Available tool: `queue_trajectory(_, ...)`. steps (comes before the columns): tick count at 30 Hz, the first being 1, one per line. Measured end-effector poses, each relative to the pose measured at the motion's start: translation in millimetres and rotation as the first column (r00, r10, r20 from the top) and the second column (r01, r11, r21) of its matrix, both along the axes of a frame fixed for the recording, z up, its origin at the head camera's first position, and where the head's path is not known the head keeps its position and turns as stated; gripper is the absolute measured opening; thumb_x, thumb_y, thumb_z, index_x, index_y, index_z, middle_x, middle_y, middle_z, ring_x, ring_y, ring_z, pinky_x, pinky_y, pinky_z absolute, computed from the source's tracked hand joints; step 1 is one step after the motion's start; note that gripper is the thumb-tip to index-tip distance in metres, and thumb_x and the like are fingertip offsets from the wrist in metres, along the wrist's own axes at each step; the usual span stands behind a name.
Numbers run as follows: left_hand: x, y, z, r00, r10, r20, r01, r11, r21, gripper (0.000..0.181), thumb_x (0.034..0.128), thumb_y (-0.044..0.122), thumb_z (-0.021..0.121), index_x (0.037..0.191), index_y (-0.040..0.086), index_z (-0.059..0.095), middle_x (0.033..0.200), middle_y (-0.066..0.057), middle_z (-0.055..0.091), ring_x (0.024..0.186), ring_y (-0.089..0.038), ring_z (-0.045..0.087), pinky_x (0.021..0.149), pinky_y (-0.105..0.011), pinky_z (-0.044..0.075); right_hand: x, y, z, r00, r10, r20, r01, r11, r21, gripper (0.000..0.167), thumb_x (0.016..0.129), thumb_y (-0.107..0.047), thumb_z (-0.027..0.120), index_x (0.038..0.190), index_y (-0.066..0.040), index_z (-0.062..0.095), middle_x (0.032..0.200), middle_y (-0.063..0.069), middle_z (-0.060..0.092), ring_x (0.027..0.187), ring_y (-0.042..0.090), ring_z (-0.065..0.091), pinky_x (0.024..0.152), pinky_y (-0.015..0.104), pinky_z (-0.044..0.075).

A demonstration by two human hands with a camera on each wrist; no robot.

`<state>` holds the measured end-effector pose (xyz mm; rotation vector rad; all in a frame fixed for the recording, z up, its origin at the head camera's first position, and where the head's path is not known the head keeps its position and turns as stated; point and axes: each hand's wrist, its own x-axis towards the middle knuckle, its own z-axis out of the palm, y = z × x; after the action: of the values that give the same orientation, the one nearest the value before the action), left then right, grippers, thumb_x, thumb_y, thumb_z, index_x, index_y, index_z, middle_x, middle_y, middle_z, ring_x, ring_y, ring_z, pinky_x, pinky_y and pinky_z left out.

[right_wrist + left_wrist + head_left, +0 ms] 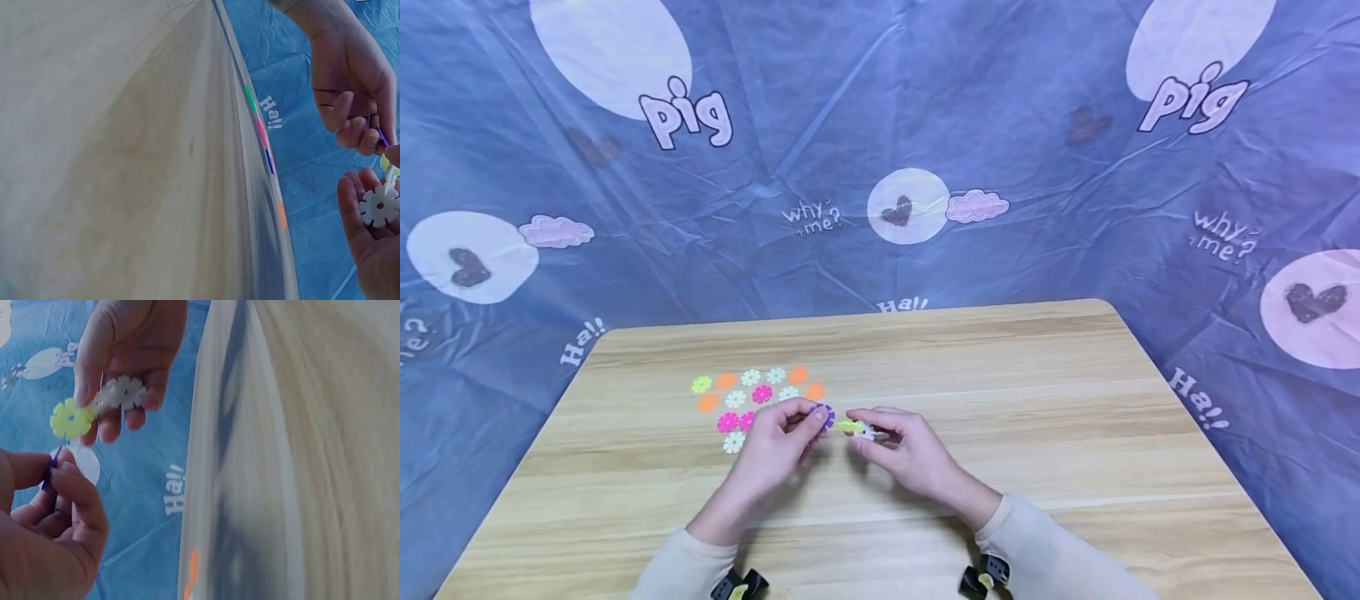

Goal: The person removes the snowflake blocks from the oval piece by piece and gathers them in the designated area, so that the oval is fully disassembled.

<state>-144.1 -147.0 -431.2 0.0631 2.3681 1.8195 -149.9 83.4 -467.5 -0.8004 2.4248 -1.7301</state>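
My left hand [775,446] pinches a purple notched plastic disc [830,417] between thumb and fingers, its edge turned towards the left wrist camera. Facing it, my right hand [917,454] grips a short chain of interlocked discs. A yellow disc [72,420] forms the chain's end nearest the purple one, and a white disc [128,392] sits at the other end, against the fingers. In the head view a small gap shows between the purple and yellow discs. The right wrist view also shows a white disc [379,207] lying over the right hand's fingers.
Loose notched discs lie flat on the wooden table [1037,375], left of and beyond the hands. Among them are an orange disc [708,403], a pink disc [727,422], a pale disc [733,442] and a yellow-green disc [702,384]. A blue printed cloth [880,100] hangs behind.
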Motion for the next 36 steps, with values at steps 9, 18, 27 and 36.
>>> queue_trajectory(9, -13.0, -21.0, -1.9, 1.0, 0.026, 0.002, -0.025, 0.975, -0.223, 0.021, 0.1085, 0.011, 0.062, 0.123, 0.004, 0.076, 0.106, -0.021, 0.07, 0.057, -0.015, 0.054, 0.049, -0.026, 0.047, -0.5, -0.7, 1.7, 1.0, 0.006, 0.026, -0.006, 1.0, 0.0, 0.042, 0.1, -0.015, 0.077, 0.139, -0.003, 0.071, 0.126, 0.013, 0.078, 0.106, 0.013, 0.073, 0.098, 0.025, 0.061)
queue_trajectory(18, -23.7, -26.0, 0.5, 0.994, 0.102, -0.043, -0.11, 0.941, -0.319, 0.018, 0.1, 0.007, 0.075, 0.118, 0.006, 0.076, 0.096, -0.012, 0.076, 0.072, -0.018, 0.062, 0.057, -0.025, 0.049, -0.8, -1.0, 3.5, 1.0, 0.019, 0.024, -0.019, 1.0, -0.001, 0.041, 0.1, -0.013, 0.077, 0.139, -0.001, 0.071, 0.126, 0.014, 0.078, 0.104, 0.012, 0.073, 0.096, 0.025, 0.061)
queue_trajectory(27, -36.3, -31.6, -4.8, 0.997, 0.05, -0.05, -0.068, 0.868, -0.491, 0.015, 0.1028, 0.007, 0.071, 0.116, 0.009, 0.079, 0.097, -0.005, 0.076, 0.091, -0.02, 0.067, 0.083, -0.037, 0.057, -0.5, -0.2, 3.4, 0.999, 0.012, 0.041, -0.012, 1.0, 0.01, 0.041, 0.1, -0.016, 0.077, 0.139, -0.003, 0.071, 0.132, 0.015, 0.076, 0.111, 0.018, 0.074, 0.098, 0.025, 0.06)
queue_trajectory(36, -48.5, -34.0, -11.6, 0.999, 0.041, 0.013, -0.027, 0.839, -0.544, 0.011, 0.1015, 0.009, 0.074, 0.11, 0.01, 0.081, 0.092, -0.004, 0.073, 0.086, -0.02, 0.063, 0.075, -0.031, 0.051, 0.3, -1.6, 3.5, 0.999, 0.021, 0.048, -0.021, 1.0, 0.0, 0.039, 0.1, -0.014, 0.077, 0.138, -0.004, 0.072, 0.123, 0.012, 0.078, 0.104, 0.009, 0.072, 0.096, 0.025, 0.061)
